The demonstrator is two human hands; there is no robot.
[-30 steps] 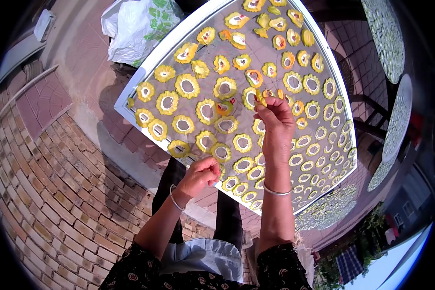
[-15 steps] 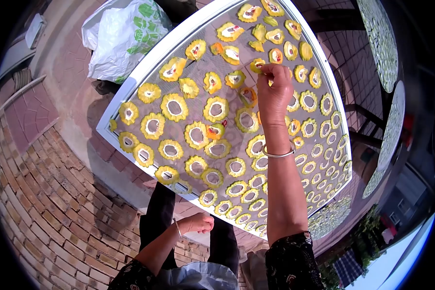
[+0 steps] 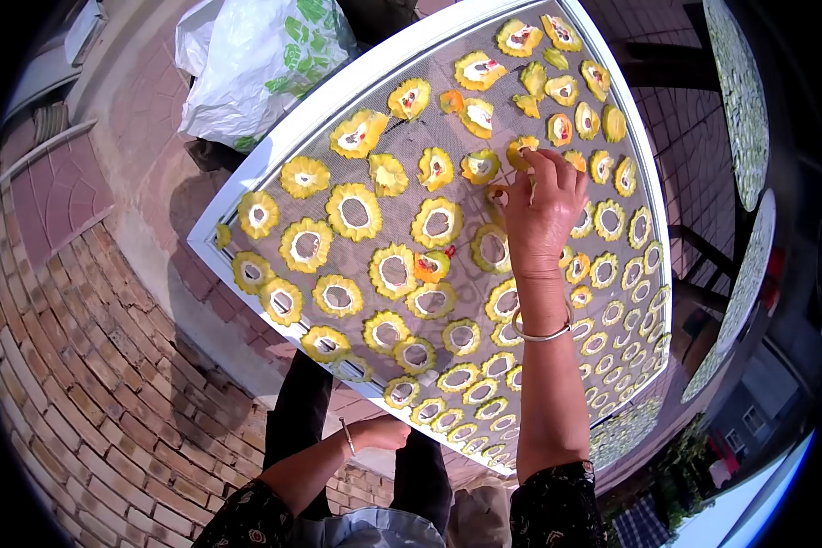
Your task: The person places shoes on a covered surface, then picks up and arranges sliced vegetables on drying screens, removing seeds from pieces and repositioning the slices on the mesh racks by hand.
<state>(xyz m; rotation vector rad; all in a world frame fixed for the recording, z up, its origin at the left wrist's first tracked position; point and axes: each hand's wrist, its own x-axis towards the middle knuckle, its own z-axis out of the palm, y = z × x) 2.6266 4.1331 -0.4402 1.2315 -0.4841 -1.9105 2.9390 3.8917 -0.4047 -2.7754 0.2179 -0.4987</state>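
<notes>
Ripe, yellow bitter melon slices with scalloped edges, many of them rings, cover a white-framed mesh screen (image 3: 212, 212). My right hand (image 3: 546, 208), a bangle on its wrist, reaches over the screen's upper right part. Its bent fingertips are on a yellow bitter melon slice (image 3: 521, 146); whether that slice is lifted off the mesh I cannot tell. Just below the fingers lies an orange slice (image 3: 497, 194), partly covered by the hand. My left hand (image 3: 381, 433) is closed in a fist in front of my thighs, below the screen's near edge. Its inside is hidden.
A white plastic bag with green print (image 3: 251, 68) stands past the screen's upper left edge. At the right are more racks of slices, an upper one (image 3: 738, 91) and a lower one (image 3: 735, 292). Brick paving (image 3: 91, 365) lies at the left.
The view has shifted, so the screen and bag appear farther right and lower. My right hand stays at the same slice, its fingers a little less bunched. The left hand remains closed.
</notes>
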